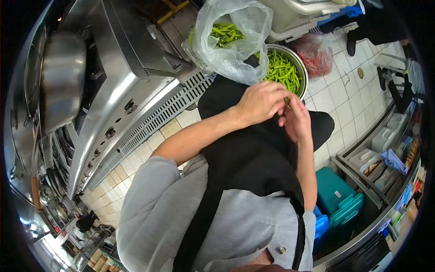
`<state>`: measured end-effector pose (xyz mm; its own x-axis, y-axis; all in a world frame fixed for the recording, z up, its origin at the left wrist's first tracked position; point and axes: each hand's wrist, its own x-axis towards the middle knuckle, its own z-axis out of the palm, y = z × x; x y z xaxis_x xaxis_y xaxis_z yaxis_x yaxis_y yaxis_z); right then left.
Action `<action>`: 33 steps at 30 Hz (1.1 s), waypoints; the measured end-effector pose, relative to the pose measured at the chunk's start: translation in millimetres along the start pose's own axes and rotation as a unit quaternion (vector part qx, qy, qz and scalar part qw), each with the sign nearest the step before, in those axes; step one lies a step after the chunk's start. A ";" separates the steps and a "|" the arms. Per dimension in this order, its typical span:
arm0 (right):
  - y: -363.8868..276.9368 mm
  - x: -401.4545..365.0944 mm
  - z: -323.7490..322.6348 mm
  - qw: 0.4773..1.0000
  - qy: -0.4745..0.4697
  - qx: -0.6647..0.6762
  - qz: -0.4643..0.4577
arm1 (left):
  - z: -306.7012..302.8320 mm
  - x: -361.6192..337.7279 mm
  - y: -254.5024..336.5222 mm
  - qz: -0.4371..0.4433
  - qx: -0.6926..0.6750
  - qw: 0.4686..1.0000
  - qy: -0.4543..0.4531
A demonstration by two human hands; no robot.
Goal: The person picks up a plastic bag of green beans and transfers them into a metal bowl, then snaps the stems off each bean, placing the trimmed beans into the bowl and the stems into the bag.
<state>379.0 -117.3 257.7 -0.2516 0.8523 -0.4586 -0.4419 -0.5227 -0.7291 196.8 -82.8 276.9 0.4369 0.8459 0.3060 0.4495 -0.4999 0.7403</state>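
My left hand and my right hand meet over my lap, just in front of a round metal bowl of green peppers. Between the fingertips of both hands is a small greenish-brown piece, too small to make out well. Both hands have their fingers bent in a pinch around it. Left of the bowl stands an open clear plastic bag with more green peppers inside. No part of either hand touches the bag or the peppers in the bowl.
A red-filled plastic bag sits on the tiled floor beyond the bowl. Steel kitchen equipment with a floor grate runs along the left. White bins stand behind; a teal container is at right. Another person's dark-clothed legs show top right.
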 end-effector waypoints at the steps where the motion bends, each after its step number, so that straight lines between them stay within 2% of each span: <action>1: -7.8 5.2 5.3 1.000 -0.014 -0.003 -0.004 | -6.2 6.6 2.0 0.006 0.020 1.000 0.005; 7: -23.4 26.9 45.0 0.997 -0.070 -0.018 -0.009 | -43.2 30.9 -6.8 0.006 0.105 0.994 -0.010; 10: -18.9 34.2 48.1 0.995 -0.099 -0.013 -0.018 | -57.0 35.8 -16.4 0.005 0.075 0.996 -0.043; 11: -16.4 35.5 47.6 0.994 -0.107 0.007 -0.009 | -62.0 38.2 -20.3 0.008 0.083 0.993 -0.087; 14: -16.0 38.1 45.6 0.993 -0.116 0.035 -0.003 | -63.1 34.6 -26.8 0.039 0.071 0.993 -0.085; 19: -17.8 36.6 42.6 0.992 -0.115 0.049 0.008 | -54.1 34.4 -41.1 0.027 0.068 0.993 -0.090; 22: -17.6 30.3 37.1 0.992 -0.116 0.046 -0.006 | -53.0 42.0 -52.3 -0.025 0.043 0.997 -0.056; 24: -15.2 25.0 29.1 0.995 -0.091 0.045 -0.023 | -52.1 55.6 -89.2 -0.039 0.095 0.991 0.081; 26: -7.2 19.5 14.0 0.996 -0.063 0.058 -0.021 | -68.8 71.8 -123.4 -0.122 0.161 0.971 0.125; 28: 2.3 12.1 -3.2 0.997 -0.033 0.071 -0.020 | -85.7 81.5 -147.9 -0.245 0.261 0.930 0.081; 30: 12.8 3.0 -17.9 0.993 0.008 0.118 -0.009 | -100.8 88.9 -160.2 -0.393 0.323 0.846 -0.159; 31: 17.9 -0.9 -22.5 0.990 0.014 0.140 -0.009 | -99.1 91.9 -169.8 -0.391 0.322 0.847 -0.159; 33: 28.3 -5.8 -30.8 0.987 0.029 0.160 -0.003 | -86.5 93.7 -199.5 -0.427 0.323 0.813 -0.228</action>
<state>394.5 -137.6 224.0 -0.2023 0.8475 -0.4907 -0.6945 -0.4774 -0.5383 80.7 112.3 209.7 -0.0723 0.8525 -0.5177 0.9920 0.1153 0.0513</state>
